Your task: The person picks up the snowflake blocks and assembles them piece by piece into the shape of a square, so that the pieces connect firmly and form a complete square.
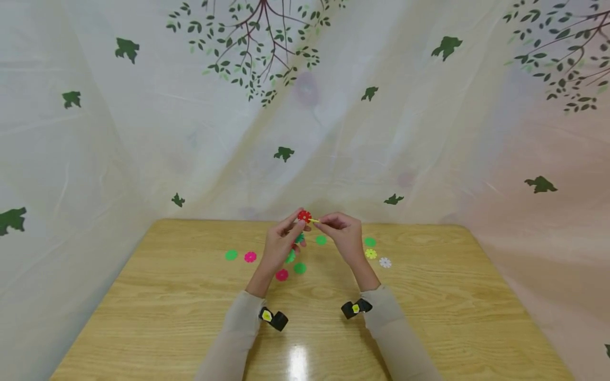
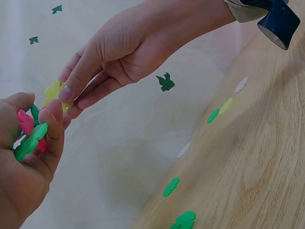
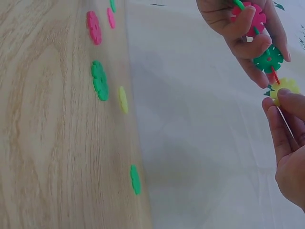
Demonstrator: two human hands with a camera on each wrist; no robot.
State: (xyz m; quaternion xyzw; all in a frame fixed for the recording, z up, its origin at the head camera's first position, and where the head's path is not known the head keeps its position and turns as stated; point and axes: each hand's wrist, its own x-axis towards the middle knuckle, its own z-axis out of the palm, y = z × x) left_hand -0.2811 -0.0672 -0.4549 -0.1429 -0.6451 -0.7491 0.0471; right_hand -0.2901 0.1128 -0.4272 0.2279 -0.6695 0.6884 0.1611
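Pinching a yellow flower disc (image 2: 52, 94) between thumb and fingers of the right hand (image 1: 342, 233), right at the end of a little string of joined discs (image 2: 32, 142). Gripping that string in the left hand (image 1: 281, 246), with curled fingers around it. Visible in there, heading from the left hand toward the right: a pink disc (image 3: 257, 23), a green disc (image 3: 268, 64) and, last before the yellow one, a red disc (image 1: 304, 216). Edge to edge at that red-yellow spot, smack between both sets of fingertips. Can't tell about properly slotted or just touching, sorry.

Held up off the wooden table (image 1: 429, 317), near its far edge, with arms reaching forward. Black wrist straps (image 1: 278, 320) at both cuffs, over beige sleeves (image 1: 400, 338).

Farther out, a bunch of loose pieces lying flat. Off to the left of the left arm, a green piece (image 1: 231, 255) and a pink piece (image 1: 250, 256), near each other. Between the forearms, another pink and green pair, plus one more green farther back. Just beside the right wrist, a yellow piece (image 1: 370, 254) with a green behind and a white piece (image 1: 385, 262) to its right.

Behind everything, a pale cloth backdrop (image 1: 214, 132) with leafy branches and dark green birds.
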